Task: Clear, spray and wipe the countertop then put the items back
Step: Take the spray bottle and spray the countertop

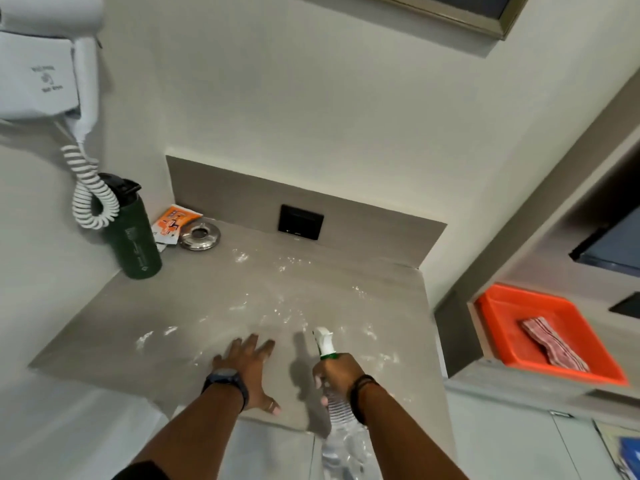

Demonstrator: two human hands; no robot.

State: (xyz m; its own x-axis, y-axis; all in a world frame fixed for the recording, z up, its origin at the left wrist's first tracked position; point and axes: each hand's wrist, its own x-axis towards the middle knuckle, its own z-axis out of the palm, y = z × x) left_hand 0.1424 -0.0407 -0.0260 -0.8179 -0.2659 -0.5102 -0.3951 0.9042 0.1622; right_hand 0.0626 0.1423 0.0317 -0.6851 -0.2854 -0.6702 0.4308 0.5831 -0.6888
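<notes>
Your grey surface (173, 306) fills a corner niche, with a low backsplash at twelve o'clock carrying a black socket plate (300, 222). White streaks and droplets of spray (277, 306) lie across its middle and out toward three o'clock.

At ten o'clock, against the left wall, stand a dark green bottle (136, 237), an orange packet (173, 221) and a round metal ashtray (200, 234), the ashtray just beside the packet. Above them a wall hair dryer (41, 64) hangs, and its coiled cord (91, 199) loops down in front of the bottle's top. At three o'clock, on a lower shelf past the surface's right edge, an orange tray (502, 323) holds a folded striped cloth (554, 344).

Your left hand (249, 365) lies flat at six o'clock near the front edge, fingers spread wide and holding nothing, a dark watch (227, 379) on the wrist. Your right hand (341, 372), just beside it toward five o'clock, grips the neck of the clear spray bottle (325, 344). The white nozzle points toward twelve o'clock and the bottle's body hangs below the front edge.

The front edge runs from eight o'clock to under your wrists. The wet stretch between your hands and the ashtray is open.
</notes>
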